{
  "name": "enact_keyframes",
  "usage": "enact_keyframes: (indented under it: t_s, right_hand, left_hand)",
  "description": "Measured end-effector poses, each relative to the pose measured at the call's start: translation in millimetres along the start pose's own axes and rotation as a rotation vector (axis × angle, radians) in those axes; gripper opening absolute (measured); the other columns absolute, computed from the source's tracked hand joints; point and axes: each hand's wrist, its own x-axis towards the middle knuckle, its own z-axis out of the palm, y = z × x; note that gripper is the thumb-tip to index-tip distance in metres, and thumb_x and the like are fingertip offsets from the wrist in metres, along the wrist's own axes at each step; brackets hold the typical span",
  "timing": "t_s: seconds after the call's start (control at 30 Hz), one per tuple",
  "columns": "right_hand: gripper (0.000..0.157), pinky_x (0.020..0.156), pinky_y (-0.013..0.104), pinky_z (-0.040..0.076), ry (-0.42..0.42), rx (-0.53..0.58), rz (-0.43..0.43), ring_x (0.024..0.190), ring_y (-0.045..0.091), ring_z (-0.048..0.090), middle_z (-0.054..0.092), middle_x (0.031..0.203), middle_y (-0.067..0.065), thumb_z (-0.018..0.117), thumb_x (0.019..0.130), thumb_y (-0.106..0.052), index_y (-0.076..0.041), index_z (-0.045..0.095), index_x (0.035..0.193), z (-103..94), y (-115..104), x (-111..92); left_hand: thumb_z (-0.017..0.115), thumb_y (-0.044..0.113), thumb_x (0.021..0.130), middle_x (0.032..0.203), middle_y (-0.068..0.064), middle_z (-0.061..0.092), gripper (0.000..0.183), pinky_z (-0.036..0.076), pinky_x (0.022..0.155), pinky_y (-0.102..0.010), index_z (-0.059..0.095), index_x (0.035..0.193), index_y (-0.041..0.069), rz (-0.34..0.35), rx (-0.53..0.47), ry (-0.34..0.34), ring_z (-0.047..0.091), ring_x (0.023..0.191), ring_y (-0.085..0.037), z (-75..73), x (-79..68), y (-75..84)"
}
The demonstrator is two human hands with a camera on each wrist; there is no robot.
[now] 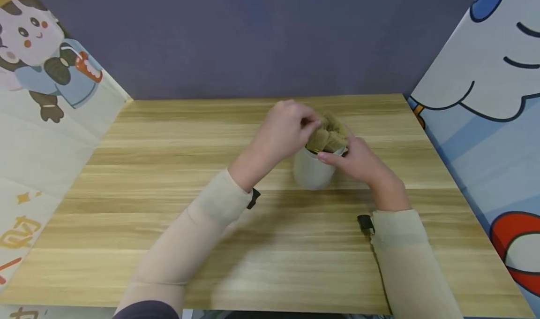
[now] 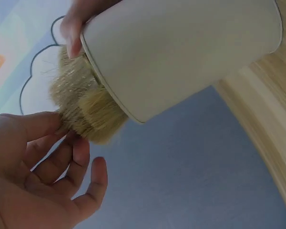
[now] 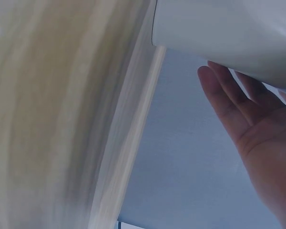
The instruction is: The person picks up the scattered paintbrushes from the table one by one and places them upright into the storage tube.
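A white cylindrical container [image 1: 313,171] stands on the wooden table, its side also filling much of the left wrist view. Tan, brush-like bristles [image 1: 326,136] bunch up out of its mouth; whatever lies below the rim is hidden. My left hand [image 1: 283,130] reaches in from the left and pinches the edge of the bristles [image 2: 88,102] with its fingertips. On the other side, my right hand [image 1: 362,162] holds the container at the rim, thumb on the near edge. In the right wrist view several fingers of the right hand [image 3: 260,112] lie along the container's side [image 3: 219,33].
The wooden table [image 1: 177,183] spreads around the container. A plain dark blue wall [image 1: 253,37] rises behind it. Printed cartoon panels flank the table, a left panel [image 1: 50,136] and a right panel [image 1: 498,155].
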Motion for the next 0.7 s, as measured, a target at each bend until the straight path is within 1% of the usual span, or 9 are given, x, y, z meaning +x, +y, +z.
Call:
enact_keyframes:
  t_s: [0.17, 0.27, 0.37, 0.43, 0.47, 0.53, 0.57, 0.63, 0.7]
  right_hand:
    - [0.071, 0.079, 0.031, 0.051, 0.011, -0.006, 0.013, 0.099, 0.021, 0.063, 0.067, 0.13, 0.016, 0.069, 0.103, -0.039, -0.016, 0.035, 0.161, -3.3, 3, 1]
    - [0.075, 0.078, 0.034, 0.052, 0.008, -0.011, 0.04, 0.1, 0.025, 0.065, 0.066, 0.132, 0.017, 0.069, 0.103, -0.041, -0.016, 0.031, 0.164, -3.9, 5, 1]
    - [0.085, 0.089, 0.044, 0.055, -0.022, -0.02, 0.079, 0.114, 0.033, 0.067, 0.062, 0.143, 0.02, 0.068, 0.103, -0.045, -0.016, 0.022, 0.168, -4.7, 3, 2]
    - [0.091, 0.103, 0.055, 0.053, -0.036, -0.037, 0.097, 0.133, 0.04, 0.061, 0.055, 0.155, 0.023, 0.068, 0.103, -0.045, -0.017, 0.015, 0.171, -7.2, 0, 1]
    - [0.095, 0.11, 0.06, 0.05, -0.043, -0.048, 0.11, 0.142, 0.044, 0.055, 0.045, 0.164, 0.023, 0.068, 0.103, -0.046, -0.02, 0.009, 0.172, -9.5, -2, 1]
    - [0.101, 0.118, 0.068, 0.041, -0.056, -0.077, 0.121, 0.151, 0.051, 0.041, 0.03, 0.173, 0.024, 0.069, 0.102, -0.047, -0.024, 0.001, 0.173, -16.8, -8, -1]
    - [0.104, 0.12, 0.07, 0.037, -0.053, -0.091, 0.116, 0.154, 0.052, 0.037, 0.024, 0.175, 0.023, 0.071, 0.101, -0.048, -0.025, 0.0, 0.173, -21.5, -11, -2]
    - [0.104, 0.122, 0.072, 0.031, -0.043, -0.122, 0.116, 0.158, 0.052, 0.029, 0.015, 0.179, 0.018, 0.073, 0.1, -0.047, -0.028, 0.001, 0.173, -33.8, -17, -5]
    - [0.098, 0.124, 0.074, 0.025, -0.026, -0.144, 0.117, 0.162, 0.049, 0.021, 0.011, 0.18, 0.015, 0.07, 0.102, -0.048, -0.028, 0.006, 0.173, -48.0, -21, -7]
  left_hand:
    - [0.062, 0.026, 0.11, 0.094, -0.002, 0.078, 0.025, 0.05, 0.069, -0.027, 0.082, 0.107, 0.012, -0.1, 0.026, -0.096, 0.062, 0.074, -0.013, 4.8, 20.5, -1.0]
    - [0.062, 0.027, 0.11, 0.1, -0.001, 0.079, 0.025, 0.052, 0.07, -0.027, 0.082, 0.112, 0.013, -0.11, 0.013, -0.11, 0.064, 0.076, -0.011, 8.3, 25.6, -2.6]
    - [0.063, 0.03, 0.109, 0.105, 0.001, 0.08, 0.025, 0.056, 0.09, -0.032, 0.08, 0.119, 0.015, -0.098, -0.052, -0.093, 0.067, 0.083, -0.011, 7.7, 19.2, -6.2]
    - [0.062, 0.035, 0.109, 0.11, 0.001, 0.08, 0.03, 0.055, 0.1, -0.036, 0.076, 0.128, 0.017, -0.104, -0.108, -0.073, 0.07, 0.093, -0.013, 2.9, 11.2, -9.0]
    - [0.062, 0.037, 0.109, 0.114, 0.001, 0.08, 0.034, 0.054, 0.104, -0.038, 0.073, 0.133, 0.017, -0.115, -0.131, -0.056, 0.07, 0.099, -0.015, -0.6, 7.0, -10.9]
    - [0.06, 0.041, 0.109, 0.123, -0.002, 0.078, 0.041, 0.053, 0.108, -0.041, 0.067, 0.142, 0.017, -0.154, -0.145, -0.019, 0.07, 0.111, -0.019, -10.6, -1.3, -15.4]
    - [0.059, 0.042, 0.109, 0.129, -0.003, 0.077, 0.045, 0.054, 0.106, -0.041, 0.064, 0.146, 0.016, -0.18, -0.143, 0.004, 0.069, 0.118, -0.022, -16.8, -5.1, -18.4]
    - [0.056, 0.047, 0.11, 0.138, -0.006, 0.073, 0.053, 0.05, 0.112, -0.045, 0.058, 0.152, 0.015, -0.254, -0.108, 0.043, 0.064, 0.129, -0.027, -29.6, -12.1, -27.1]
    - [0.051, 0.053, 0.11, 0.15, -0.007, 0.065, 0.059, 0.044, 0.12, -0.047, 0.053, 0.156, 0.015, -0.332, -0.045, 0.054, 0.056, 0.142, -0.031, -41.2, -19.4, -39.2]
